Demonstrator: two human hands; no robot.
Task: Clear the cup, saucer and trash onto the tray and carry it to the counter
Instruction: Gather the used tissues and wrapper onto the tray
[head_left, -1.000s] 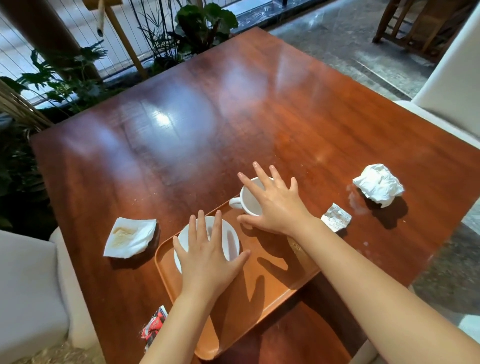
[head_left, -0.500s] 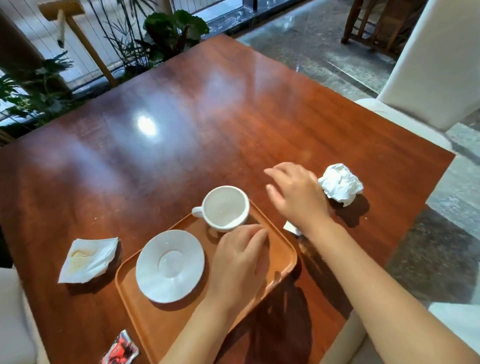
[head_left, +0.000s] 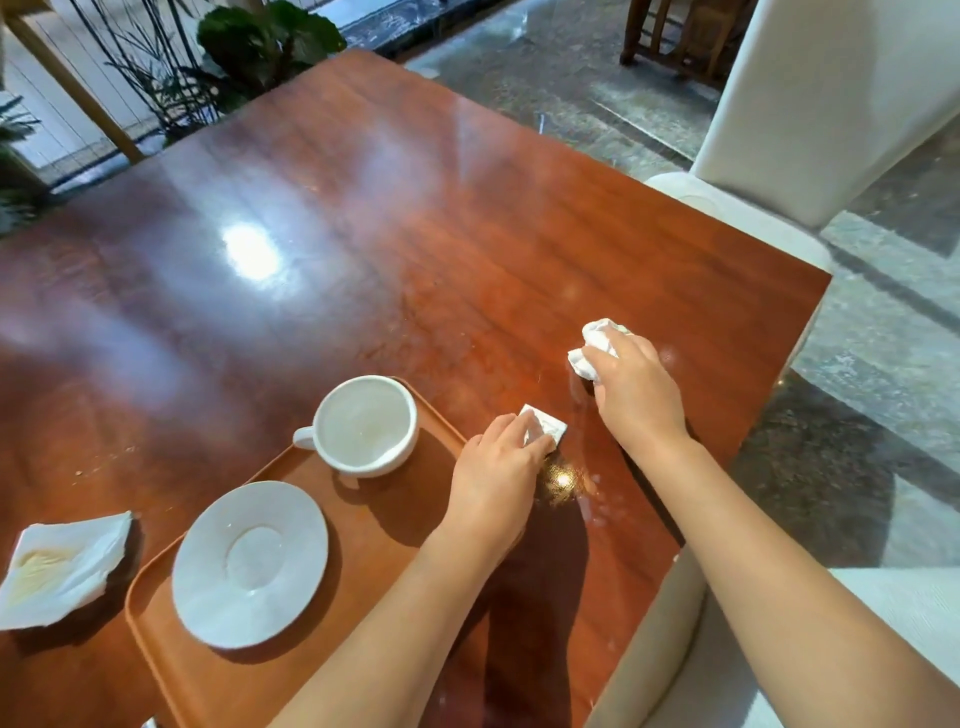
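Both hands are out over the polished wooden table (head_left: 395, 249), each on a piece of trash. Her or his right hand (head_left: 636, 387) lies farthest toward the table's right edge with its fingers curled down over a crumpled white napkin (head_left: 592, 345), whose wrinkled folds stick out past the fingertips on the far left side; the wad appears to be gripped and sits on the wood. Nearer the body, the left hand (head_left: 501, 467) reaches past the right rim of the orange tray (head_left: 395, 525) and pinches a small flat white wrapper (head_left: 545, 427) between thumb and fingertips; the wrapper lies on the table just beside the tray, with its far corner showing beyond the fingers. On the tray, the white cup (head_left: 366, 426) stands upright at the far end, handle pointing left, empty but for a faint stain inside. Just in front of it, toward the viewer, the white saucer (head_left: 250, 564) lies flat, close to the cup but not under it. Off the tray to the left, a flattened napkin with a yellowish stain (head_left: 62, 569) rests on the table near its near-left edge. A white upholstered chair (head_left: 779, 130) stands by the table's far right corner, and green plants (head_left: 265, 41) show beyond the far edge
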